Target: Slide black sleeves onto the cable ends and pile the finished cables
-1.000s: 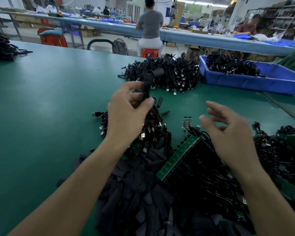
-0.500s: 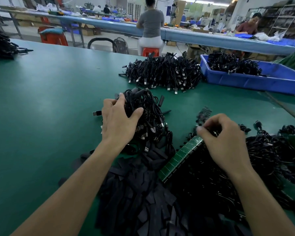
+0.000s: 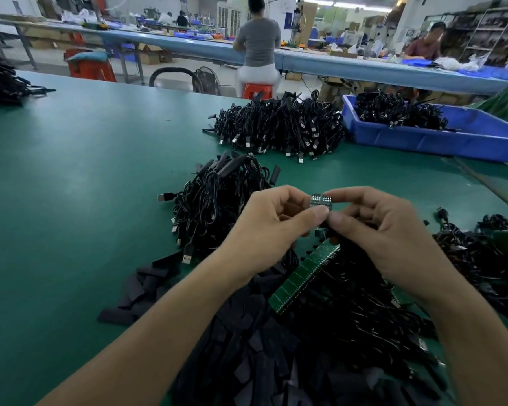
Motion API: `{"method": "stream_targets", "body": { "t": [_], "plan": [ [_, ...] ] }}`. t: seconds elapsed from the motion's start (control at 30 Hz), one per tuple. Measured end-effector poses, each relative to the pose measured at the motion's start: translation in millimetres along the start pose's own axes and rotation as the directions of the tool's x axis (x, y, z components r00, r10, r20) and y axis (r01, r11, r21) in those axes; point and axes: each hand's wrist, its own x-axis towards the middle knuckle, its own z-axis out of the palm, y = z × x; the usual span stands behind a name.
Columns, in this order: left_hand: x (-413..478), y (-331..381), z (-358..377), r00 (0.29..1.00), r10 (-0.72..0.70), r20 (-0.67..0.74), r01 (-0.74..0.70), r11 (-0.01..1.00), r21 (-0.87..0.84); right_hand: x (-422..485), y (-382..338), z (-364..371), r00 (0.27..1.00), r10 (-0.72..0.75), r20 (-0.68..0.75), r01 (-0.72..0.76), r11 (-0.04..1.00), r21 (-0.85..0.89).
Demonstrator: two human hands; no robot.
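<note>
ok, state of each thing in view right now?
left hand: pinches the small board
right hand: pinches it too
small board: held up, bare, no sleeve
green strip: lying on tangled cables
sleeves: loose heap, unused
cable pile: heaped behind the hands
blue bin: partly filled

Single head-worn view, looking forward and down over the green table [image 3: 71, 177]. It's tight above the left hand [image 3: 270, 230] and right hand [image 3: 384, 230], yet the wide lens reaches the far table [image 3: 364, 70].
</note>
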Motion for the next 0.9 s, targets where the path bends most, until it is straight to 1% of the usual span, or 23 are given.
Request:
{"method": "stream_targets", "body": {
  "t": [0.13,0.23,0.33,0.53,0.63,0.8,0.9],
  "plan": [
    [0.6,-3.0,0.4,0.998,-0.063,-0.014,0.06,0.986,-0.154,0.9,2.5,3.3,0.998,0.042,-0.043,-0.039,0.998,0.055],
    [-0.1,-2.2,-0.3,0.995,-0.091,0.033,0.097,0.97,-0.225,1.6,2.0,5.5,0.996,0.061,-0.069,-0.055,0.995,0.085],
    [-1.5,-1.6,0.3,0.993,-0.097,0.072,0.113,0.956,-0.271,0.9,1.1,6.6,0.994,0.095,-0.048,-0.087,0.984,0.153],
    [-2.0,-2.7,-0.5,0.988,-0.108,0.114,0.14,0.935,-0.326,-0.1,1.0,9.9,0.995,0.094,0.031,-0.098,0.982,0.163],
    [-2.8,-2.5,-1.4,0.986,-0.098,0.135,0.142,0.921,-0.363,-0.8,0.3,9.6,0.993,0.109,0.053,-0.12,0.958,0.261],
    [-4.7,0.6,2.1,0.973,-0.062,0.222,0.16,0.875,-0.456,-3.9,-4.9,7.1,0.983,0.104,0.154,-0.164,0.873,0.459],
    [-3.6,4.0,2.8,0.977,-0.053,0.205,0.153,0.846,-0.511,-3.5,-6.8,7.5,0.984,0.133,0.117,-0.174,0.847,0.503]
  ]
}}
